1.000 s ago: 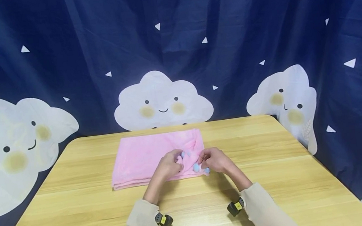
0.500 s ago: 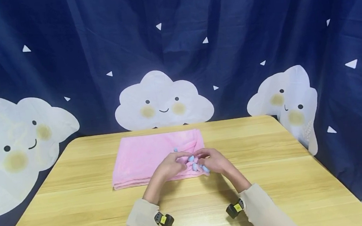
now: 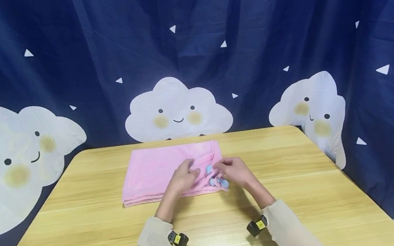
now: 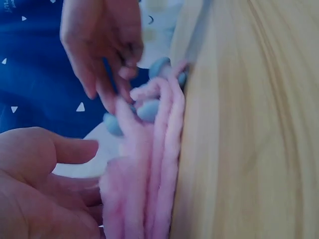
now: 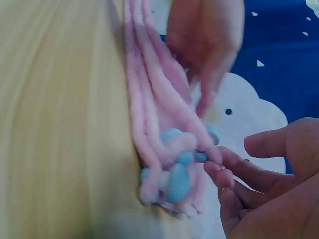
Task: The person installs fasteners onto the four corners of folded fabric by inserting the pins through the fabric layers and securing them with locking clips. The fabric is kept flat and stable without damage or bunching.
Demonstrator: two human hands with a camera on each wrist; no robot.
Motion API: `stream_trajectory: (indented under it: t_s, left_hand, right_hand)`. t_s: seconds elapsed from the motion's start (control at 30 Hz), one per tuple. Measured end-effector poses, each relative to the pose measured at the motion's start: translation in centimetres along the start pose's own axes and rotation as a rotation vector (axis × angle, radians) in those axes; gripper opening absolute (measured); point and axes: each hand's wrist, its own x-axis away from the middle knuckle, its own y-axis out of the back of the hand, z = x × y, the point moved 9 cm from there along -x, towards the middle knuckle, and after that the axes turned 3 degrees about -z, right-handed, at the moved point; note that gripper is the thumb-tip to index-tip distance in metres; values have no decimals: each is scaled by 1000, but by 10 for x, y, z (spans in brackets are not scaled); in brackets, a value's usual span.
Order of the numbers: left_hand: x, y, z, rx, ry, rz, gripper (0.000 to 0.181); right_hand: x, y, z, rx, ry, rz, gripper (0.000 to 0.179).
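A folded pink plush blanket [image 3: 158,168] lies on the table, its near right corner rumpled. Small blue rounded pieces, mushroom-like in the right wrist view [image 5: 179,181], sit among the folds at that corner. One blue piece [image 3: 208,169] stands a little farther back between the hands. My left hand [image 3: 185,176] is at the blanket's front, thumb spread from the fingers; part of its fingers is hidden behind the cloth in the left wrist view. With its fingertips, my right hand [image 3: 237,171] touches the raised blanket edge beside the blue pieces, its thumb standing apart.
The wooden table [image 3: 85,233] reaches back to a dark blue curtain [image 3: 197,58] printed with white clouds and triangles. Each wrist carries a small black camera, one at the left sleeve [image 3: 178,240] and one at the right [image 3: 257,226].
Half a second ago both hands' fingertips met over the corner. Since then the left hand has drawn back to the left, while the right has stayed by the blue pieces.
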Motion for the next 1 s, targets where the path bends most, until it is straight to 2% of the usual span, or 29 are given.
stream_trajectory:
  t_s: [0.07, 0.13, 0.33, 0.57, 0.73, 0.87, 1.0]
  left_hand:
    - [-1, 3, 3, -22, 20, -33, 60]
    - [-2, 4, 5, -63, 13, -54, 57]
    - [-4, 9, 5, -160, -21, -112, 41]
    - [-3, 8, 2, -147, -25, -150, 31]
    - [-4, 4, 2, -142, -19, -167, 41]
    - [-5, 0, -3, -124, -43, -163, 44]
    - [-1, -3, -17, -82, -98, -157, 34]
  right_hand:
    - [-1, 6, 1, 10, 4, -25, 22]
    - [-1, 11, 1, 53, 9, -31, 21]
    - [-2, 11, -4, 145, -6, 21, 22]
    - [-3, 8, -10, 178, -21, 53, 22]
    - [-2, 9, -11, 186, -20, 63, 25]
    - [-2, 8, -12, 206, -23, 74, 28]
    - [-4, 5, -12, 229, -7, 95, 26]
